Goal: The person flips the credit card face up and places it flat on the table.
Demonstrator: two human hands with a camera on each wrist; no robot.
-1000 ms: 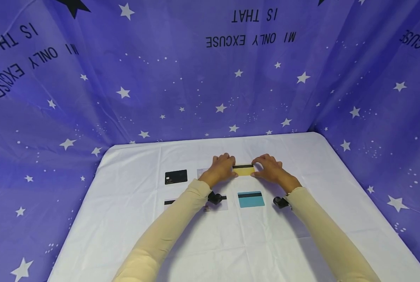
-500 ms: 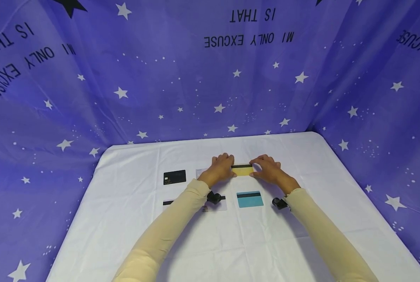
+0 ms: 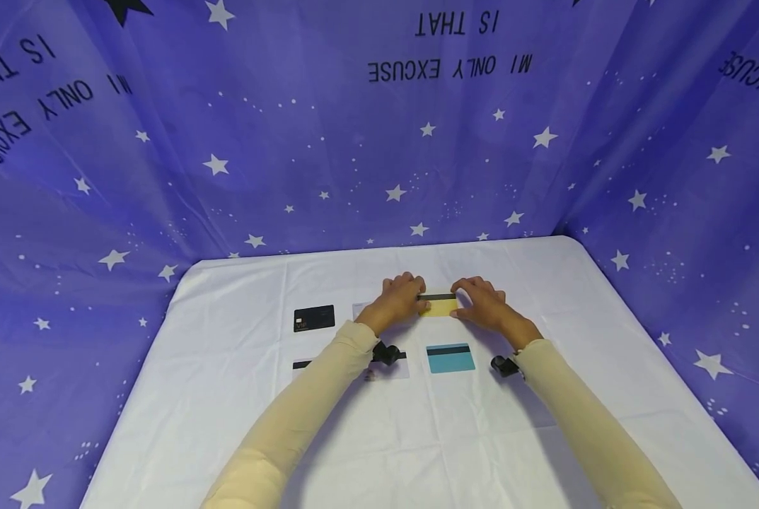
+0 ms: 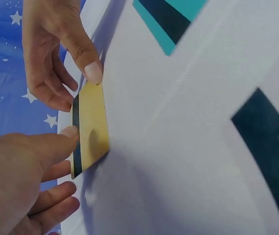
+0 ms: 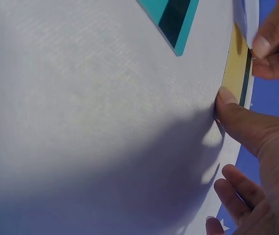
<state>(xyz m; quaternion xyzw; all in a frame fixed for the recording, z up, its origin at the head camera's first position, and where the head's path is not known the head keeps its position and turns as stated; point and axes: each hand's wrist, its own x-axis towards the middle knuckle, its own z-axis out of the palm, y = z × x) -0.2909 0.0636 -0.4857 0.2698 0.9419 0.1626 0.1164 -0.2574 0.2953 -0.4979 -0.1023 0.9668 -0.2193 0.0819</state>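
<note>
In the head view a yellow card (image 3: 439,309) with a dark stripe along its far edge spans the gap between both hands. My left hand (image 3: 400,300) pinches its left end; in the left wrist view the thumb lies on the dark stripe, with fingers behind. My right hand (image 3: 484,304) grips the right end, thumb at the near corner and fingers at the far one. The card (image 4: 94,117) looks tilted, its near edge close to the white cloth. Seen from the right wrist, the end of the card by the left hand shows a pale bluish-white patch.
Nearer me lies a teal card (image 3: 451,358) with a black stripe. A black VIP card (image 3: 313,318) lies to the left. Pale cards (image 3: 395,369) are partly covered by the left arm. The white-clothed table (image 3: 513,438) meets a purple starry curtain (image 3: 328,141) behind.
My left thumb has shifted from the card's near corner up toward the dark stripe. The card's stripe now looks narrower and greyer. The right hand has hardly moved.
</note>
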